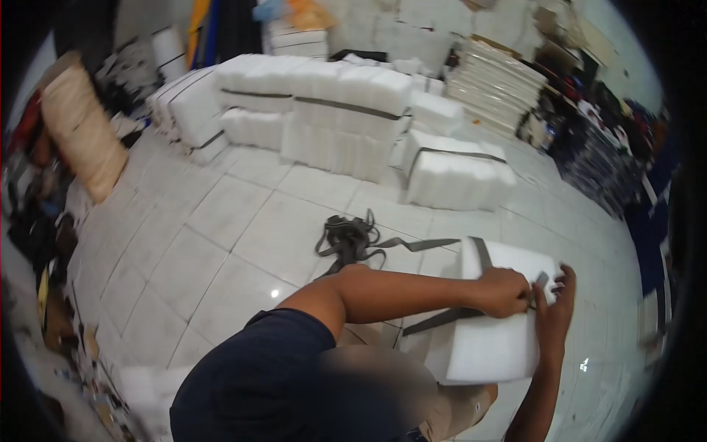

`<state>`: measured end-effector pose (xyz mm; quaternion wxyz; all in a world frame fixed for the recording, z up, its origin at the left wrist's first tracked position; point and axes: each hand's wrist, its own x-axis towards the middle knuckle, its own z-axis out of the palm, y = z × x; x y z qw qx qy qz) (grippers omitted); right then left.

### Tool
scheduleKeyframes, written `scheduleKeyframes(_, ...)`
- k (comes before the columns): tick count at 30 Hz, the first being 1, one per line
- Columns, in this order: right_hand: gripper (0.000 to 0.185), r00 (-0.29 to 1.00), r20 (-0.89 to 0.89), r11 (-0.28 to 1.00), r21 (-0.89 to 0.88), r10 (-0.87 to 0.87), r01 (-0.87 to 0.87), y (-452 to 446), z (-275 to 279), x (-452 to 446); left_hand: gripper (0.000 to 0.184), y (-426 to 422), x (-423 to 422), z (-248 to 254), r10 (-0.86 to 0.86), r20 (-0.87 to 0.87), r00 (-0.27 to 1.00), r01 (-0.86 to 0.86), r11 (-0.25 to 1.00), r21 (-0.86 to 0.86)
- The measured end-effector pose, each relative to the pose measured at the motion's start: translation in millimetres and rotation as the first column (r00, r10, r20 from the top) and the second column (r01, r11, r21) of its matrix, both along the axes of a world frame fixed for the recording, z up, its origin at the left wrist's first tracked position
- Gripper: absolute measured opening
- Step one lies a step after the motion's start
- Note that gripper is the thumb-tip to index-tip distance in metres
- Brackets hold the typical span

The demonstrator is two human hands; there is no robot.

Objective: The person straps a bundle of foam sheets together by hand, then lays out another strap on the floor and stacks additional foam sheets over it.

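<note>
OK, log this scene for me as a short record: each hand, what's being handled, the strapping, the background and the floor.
Left hand: appears closed on the grey strap, over the white block
Right hand: fingers bent beside a short strap end; firm grip cannot be told
Handled item: white block, strap lying across it
Loose strapping: dark tangle on the floor, a strip running from it toward the block
Background: white bundles, several with dark bands around them
Floor: pale tiles

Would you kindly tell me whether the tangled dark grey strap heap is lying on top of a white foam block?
No, the tangled dark grey strap heap lies on the white tiled floor.
</note>
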<state>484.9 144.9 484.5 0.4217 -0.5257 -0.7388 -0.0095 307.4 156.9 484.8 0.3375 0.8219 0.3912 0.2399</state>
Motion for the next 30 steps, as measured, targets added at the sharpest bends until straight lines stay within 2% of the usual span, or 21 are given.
scheduleKeyframes(1,0.041,0.996,-0.089,0.999,-0.034,-0.023,0.020,-6,-4,2,0.025,6,6,-12,-0.002,0.048,0.999,0.003,1.000,-0.004)
scheduleKeyframes(2,0.032,0.996,-0.079,0.991,-0.134,-0.039,0.029,-10,-5,11,0.026,8,5,-14,-0.013,0.067,0.998,0.013,1.000,-0.007)
scheduleKeyframes(3,0.021,0.997,0.029,0.926,-0.370,-0.070,0.076,-16,0,20,0.025,9,3,-13,-0.008,0.120,0.993,0.016,0.997,-0.069)
scheduleKeyframes(5,0.014,0.950,-0.277,0.825,-0.497,0.145,-0.271,-29,-6,17,0.024,12,3,-12,0.034,0.175,0.984,-0.009,0.990,-0.140)
scheduleKeyframes(6,0.014,0.944,-0.282,0.813,-0.501,0.171,-0.297,-34,-4,14,0.023,16,4,-13,0.012,0.194,0.981,0.028,0.978,-0.204)
scheduleKeyframes(8,0.009,0.947,0.181,0.938,-0.277,0.266,-0.211,-48,6,4,0.022,20,3,-19,0.012,0.220,0.975,0.048,0.963,-0.265)
scheduleKeyframes(9,0.018,0.962,0.148,0.947,-0.259,0.231,-0.187,-57,7,-7,0.021,22,3,-23,0.025,0.252,0.967,0.048,0.960,-0.277)
scheduleKeyframes(10,0.018,0.956,0.156,0.943,-0.264,0.249,-0.203,-53,3,-8,0.020,20,1,-21,0.033,0.288,0.957,0.054,0.955,-0.291)
scheduleKeyframes(12,0.014,0.986,0.068,0.946,-0.299,0.154,-0.127,-46,-11,-1,0.020,13,-3,-20,0.034,0.303,0.952,0.052,0.961,-0.272)
scheduleKeyframes(13,0.012,0.984,-0.025,0.941,-0.290,0.175,-0.174,-41,-15,3,0.020,13,1,-25,0.040,0.290,0.956,0.032,0.971,-0.239)
scheduleKeyframes(14,0.012,0.985,-0.020,0.944,-0.285,0.170,-0.169,-41,-17,10,0.021,14,2,-27,0.049,0.275,0.960,0.008,0.979,-0.202)
scheduleKeyframes(16,0.012,0.956,-0.207,0.882,-0.383,0.210,-0.277,-39,-14,16,0.021,6,-7,-19,0.028,0.267,0.963,0.021,0.984,-0.176)
scheduleKeyframes(20,0.013,0.967,-0.188,0.854,-0.462,0.170,-0.240,-44,13,5,0.023,2,-7,-15,0.047,0.217,0.975,-0.018,0.991,-0.136)
scheduleKeyframes(22,0.013,0.996,0.051,0.920,-0.388,0.080,-0.054,-51,30,-14,0.022,1,-1,-16,0.067,0.204,0.977,-0.044,0.992,-0.116)
scheduleKeyframes(23,0.014,0.983,0.103,0.917,-0.384,0.154,-0.103,-44,26,-6,0.022,1,1,-16,0.086,0.185,0.979,-0.069,0.993,-0.094)
scheduleKeyframes(26,0.015,0.978,0.136,0.882,-0.464,0.161,-0.081,-43,18,-8,0.022,-1,-1,-17,0.122,0.197,0.973,-0.112,0.992,-0.061)
scheduleKeyframes(28,0.017,0.981,0.187,0.949,-0.315,0.051,0.011,-47,2,-22,0.022,1,-2,-23,0.122,0.202,0.972,-0.114,0.992,-0.052)
scheduleKeyframes(30,0.013,0.983,0.182,0.971,-0.240,0.030,0.015,-40,-14,-14,0.021,3,-4,-24,0.127,0.202,0.971,-0.120,0.992,-0.050)
